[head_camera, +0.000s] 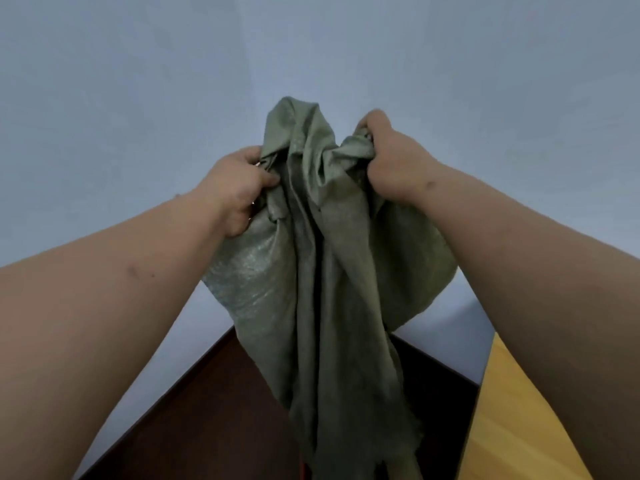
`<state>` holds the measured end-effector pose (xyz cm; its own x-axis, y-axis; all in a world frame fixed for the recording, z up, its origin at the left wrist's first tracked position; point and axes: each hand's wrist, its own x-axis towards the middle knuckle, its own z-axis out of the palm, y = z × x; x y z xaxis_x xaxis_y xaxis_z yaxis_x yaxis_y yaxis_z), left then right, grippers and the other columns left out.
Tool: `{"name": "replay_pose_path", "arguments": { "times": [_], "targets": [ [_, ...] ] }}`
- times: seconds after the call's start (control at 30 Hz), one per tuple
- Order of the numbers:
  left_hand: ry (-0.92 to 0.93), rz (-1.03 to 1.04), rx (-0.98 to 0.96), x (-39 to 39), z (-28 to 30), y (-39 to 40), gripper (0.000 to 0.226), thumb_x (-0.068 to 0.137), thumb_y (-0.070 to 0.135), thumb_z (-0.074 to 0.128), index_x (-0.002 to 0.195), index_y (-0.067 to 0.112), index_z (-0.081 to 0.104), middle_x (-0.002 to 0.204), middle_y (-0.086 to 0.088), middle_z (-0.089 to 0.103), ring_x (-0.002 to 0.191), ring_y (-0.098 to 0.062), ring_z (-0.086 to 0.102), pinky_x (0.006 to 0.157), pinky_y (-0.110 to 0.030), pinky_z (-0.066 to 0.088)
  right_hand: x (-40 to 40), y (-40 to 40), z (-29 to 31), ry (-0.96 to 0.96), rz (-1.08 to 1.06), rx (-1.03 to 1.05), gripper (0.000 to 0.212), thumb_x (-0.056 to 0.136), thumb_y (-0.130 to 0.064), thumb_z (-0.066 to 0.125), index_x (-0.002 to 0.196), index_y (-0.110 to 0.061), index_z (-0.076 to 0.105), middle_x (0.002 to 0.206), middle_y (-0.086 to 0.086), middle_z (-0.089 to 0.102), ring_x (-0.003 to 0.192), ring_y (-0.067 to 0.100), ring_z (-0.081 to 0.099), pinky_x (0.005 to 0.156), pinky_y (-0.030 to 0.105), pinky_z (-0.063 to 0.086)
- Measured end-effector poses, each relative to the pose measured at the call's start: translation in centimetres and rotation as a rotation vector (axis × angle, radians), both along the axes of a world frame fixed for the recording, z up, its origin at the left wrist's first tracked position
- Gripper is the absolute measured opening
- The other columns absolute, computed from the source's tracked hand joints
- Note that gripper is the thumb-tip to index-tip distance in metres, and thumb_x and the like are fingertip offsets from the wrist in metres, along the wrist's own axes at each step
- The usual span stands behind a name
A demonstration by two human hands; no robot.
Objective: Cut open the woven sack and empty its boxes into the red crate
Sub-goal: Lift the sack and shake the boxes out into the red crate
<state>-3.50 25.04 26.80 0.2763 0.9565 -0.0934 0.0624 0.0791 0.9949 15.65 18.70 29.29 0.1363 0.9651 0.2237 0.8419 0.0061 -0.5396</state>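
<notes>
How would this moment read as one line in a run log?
left hand: grips sack top | right hand: grips sack top | grey-green woven sack: held up, hanging limp | boxes, crate: not visible

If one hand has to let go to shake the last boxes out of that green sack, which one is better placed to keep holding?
Probably the right hand: it grips the woven sack higher, bunching its top. The left hand holds lower at the side.

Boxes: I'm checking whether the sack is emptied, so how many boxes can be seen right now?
0. The sack hangs limp, gripped by the left hand and right hand; its folds or lower end could still hide some.
</notes>
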Motion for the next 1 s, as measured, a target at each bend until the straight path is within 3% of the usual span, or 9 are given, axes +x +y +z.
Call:
{"name": "replay_pose_path", "arguments": {
  "times": [0.13,0.23,0.37,0.47,0.53,0.63,0.73,0.87,1.0],
  "targets": [
    [-0.213,0.202,0.122,-0.1,3.0,0.7,0.044,0.084,-0.017,0.041,0.102,0.014,0.068,0.082,-0.008,0.074,0.069,-0.022,0.073,0.058,-0.030,0.058,0.0,-0.2,1.7,0.177,-0.110,0.393,0.032,0.078,0.003,0.033,0.104,-0.017,0.036,0.092,0.012,0.053,0.080,0.024,0.049,0.060,0.031,0.031],
    [-0.048,0.108,0.215,0.0,3.2,-0.3,0.040,0.084,-0.014,0.045,0.097,0.015,0.069,0.083,-0.005,0.073,0.072,-0.022,0.071,0.058,-0.026,0.056,-0.5,-0.3,1.6,0.073,-0.032,0.194,0.034,0.085,0.001,0.036,0.117,-0.011,0.041,0.094,0.011,0.053,0.085,0.026,0.051,0.070,0.028,0.034],
    [-0.124,0.119,0.050,-1.0,3.9,-0.1,0.017,0.073,0.005,0.056,0.085,0.012,0.065,0.088,-0.017,0.062,0.076,-0.027,0.060,0.073,-0.036,0.052,-0.3,-0.5,1.6,0.137,-0.093,0.336,0.037,0.082,-0.003,0.042,0.118,-0.012,0.045,0.096,0.010,0.058,0.092,0.032,0.057,0.071,0.031,0.038],
    [-0.072,0.156,-0.081,-2.3,3.5,0.3,0.018,0.082,0.035,0.057,0.075,0.019,0.062,0.072,-0.001,0.063,0.064,-0.018,0.059,0.063,-0.024,0.047,-0.3,-0.8,1.2,0.116,-0.017,-0.023,0.046,0.081,-0.016,0.058,0.126,-0.017,0.047,0.110,0.009,0.057,0.104,0.030,0.055,0.077,0.028,0.037],
    [-0.022,0.225,-0.067,-3.1,2.7,0.5,0.021,0.086,0.032,0.061,0.071,0.018,0.062,0.069,0.000,0.064,0.065,-0.020,0.061,0.062,-0.026,0.049,-0.5,-1.4,1.9,0.297,-0.004,-0.131,0.052,0.075,-0.030,0.061,0.125,-0.021,0.052,0.119,0.005,0.056,0.110,0.023,0.053,0.087,0.032,0.044],
    [-0.116,0.262,0.033,-4.4,4.4,0.4,0.011,0.078,0.003,0.067,0.086,0.006,0.074,0.084,-0.015,0.070,0.075,-0.028,0.069,0.071,-0.038,0.059,-0.5,-1.0,4.4,0.372,-0.052,0.029,0.044,0.078,-0.028,0.055,0.121,-0.019,0.059,0.126,0.001,0.058,0.118,0.019,0.052,0.104,0.038,0.042],
    [-0.286,0.325,0.155,-5.1,7.1,1.0,0.024,0.078,-0.007,0.065,0.098,0.003,0.072,0.088,-0.017,0.072,0.076,-0.025,0.071,0.070,-0.038,0.061,-0.7,-0.5,5.4,0.305,-0.142,0.149,0.036,0.088,-0.016,0.049,0.122,-0.015,0.062,0.129,0.004,0.060,0.121,0.022,0.053,0.099,0.026,0.041],
    [0.252,0.125,0.285,-5.8,6.2,-0.8,0.033,0.083,-0.004,0.061,0.108,0.015,0.072,0.091,-0.005,0.074,0.075,-0.014,0.068,0.074,-0.025,0.059,-1.9,-0.6,2.4,-0.234,-0.018,-0.201,0.019,0.084,-0.007,0.050,0.092,-0.006,0.068,0.112,0.020,0.066,0.105,0.034,0.060,0.075,0.027,0.039],
    [0.153,0.399,0.445,-7.9,7.4,0.1,0.057,0.085,0.003,0.061,0.139,0.020,0.050,0.096,0.004,0.064,0.079,-0.009,0.062,0.071,-0.016,0.052,-1.5,-0.2,5.8,-0.126,-0.326,0.249,0.013,0.083,-0.008,0.046,0.085,-0.014,0.057,0.109,0.020,0.061,0.099,0.038,0.057,0.075,0.034,0.040]
  ]
}}
